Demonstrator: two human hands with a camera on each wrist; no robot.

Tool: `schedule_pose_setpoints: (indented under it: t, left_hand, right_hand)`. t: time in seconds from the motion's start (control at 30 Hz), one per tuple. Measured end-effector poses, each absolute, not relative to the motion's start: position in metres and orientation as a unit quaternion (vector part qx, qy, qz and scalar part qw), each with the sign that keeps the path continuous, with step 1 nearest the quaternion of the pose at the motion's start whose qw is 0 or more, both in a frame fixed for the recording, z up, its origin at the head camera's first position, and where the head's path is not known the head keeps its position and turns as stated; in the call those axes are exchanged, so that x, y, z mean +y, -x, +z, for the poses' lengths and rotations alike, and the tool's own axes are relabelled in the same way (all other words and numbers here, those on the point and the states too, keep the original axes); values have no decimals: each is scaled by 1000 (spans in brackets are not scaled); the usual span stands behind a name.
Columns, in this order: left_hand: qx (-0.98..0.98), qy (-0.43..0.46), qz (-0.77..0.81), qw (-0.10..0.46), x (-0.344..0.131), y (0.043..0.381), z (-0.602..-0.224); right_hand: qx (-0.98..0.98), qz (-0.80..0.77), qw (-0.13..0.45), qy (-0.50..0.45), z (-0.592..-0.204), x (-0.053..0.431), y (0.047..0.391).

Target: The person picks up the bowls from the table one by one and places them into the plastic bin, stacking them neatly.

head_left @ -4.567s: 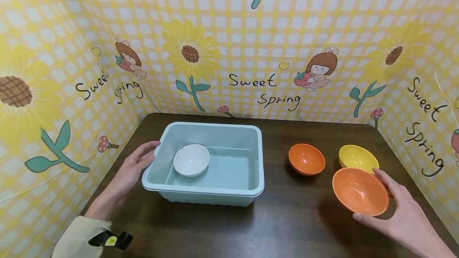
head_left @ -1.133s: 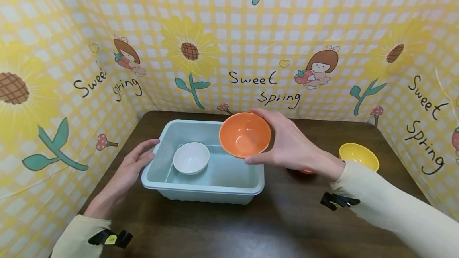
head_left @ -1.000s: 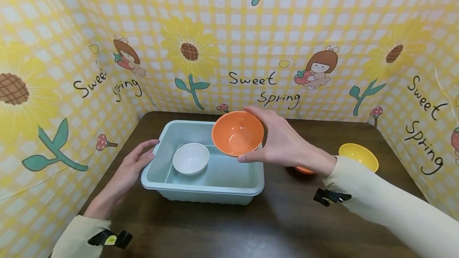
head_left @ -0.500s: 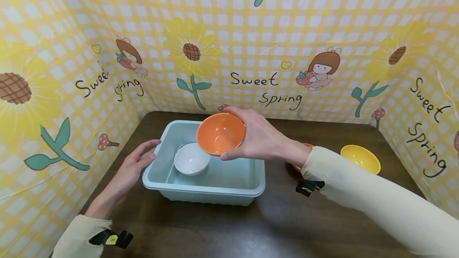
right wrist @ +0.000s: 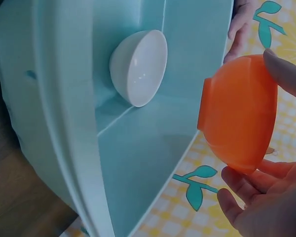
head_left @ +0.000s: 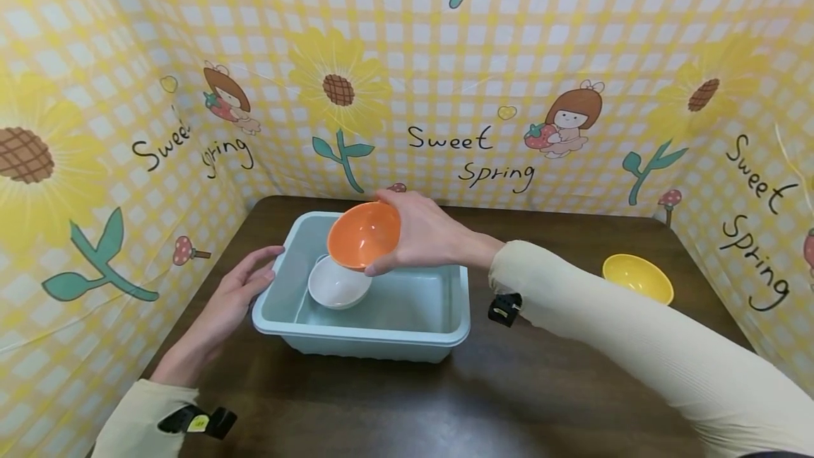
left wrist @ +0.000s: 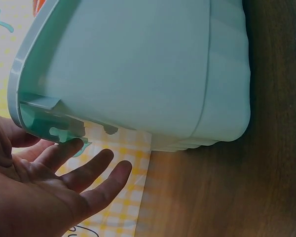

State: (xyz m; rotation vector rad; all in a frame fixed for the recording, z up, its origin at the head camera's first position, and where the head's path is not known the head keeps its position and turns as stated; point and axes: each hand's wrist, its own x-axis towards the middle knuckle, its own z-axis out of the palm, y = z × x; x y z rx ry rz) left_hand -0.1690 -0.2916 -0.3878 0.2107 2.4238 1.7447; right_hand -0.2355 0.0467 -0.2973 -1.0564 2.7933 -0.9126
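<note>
My right hand [head_left: 426,232] grips an orange bowl [head_left: 359,237] by its side, thumb at the near edge and fingers at the far edge. The bowl hangs tilted above a light-blue plastic basin [head_left: 381,336], overlapping a white bowl [head_left: 337,288] in the head view. In the right wrist view the orange bowl [right wrist: 241,111] is clear of the white bowl [right wrist: 143,69], which sits inside the basin. My left hand [head_left: 238,288] touches the basin's left rim; in the left wrist view its fingers [left wrist: 96,170] are spread and relaxed beneath the lip.
A yellow bowl [head_left: 638,280] stands on the dark wooden table [head_left: 381,408] at the right. The right forearm stretches across the table's right half. Yellow checked cloth [head_left: 439,76] with flowers hangs at the back and both sides.
My right hand has carried the orange bowl leftward from the table's right side to over the basin, tilting it lately. Its arm now hides the second orange bowl. The left hand stays put.
</note>
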Motion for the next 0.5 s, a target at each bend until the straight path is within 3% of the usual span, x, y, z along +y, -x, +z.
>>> schedule_pose_setpoints:
  t: [0.5]
  left_hand:
    - [810,-63,577,82,-292,168,-386]
  right_hand:
    - [897,-254,84,351,-323,14,256]
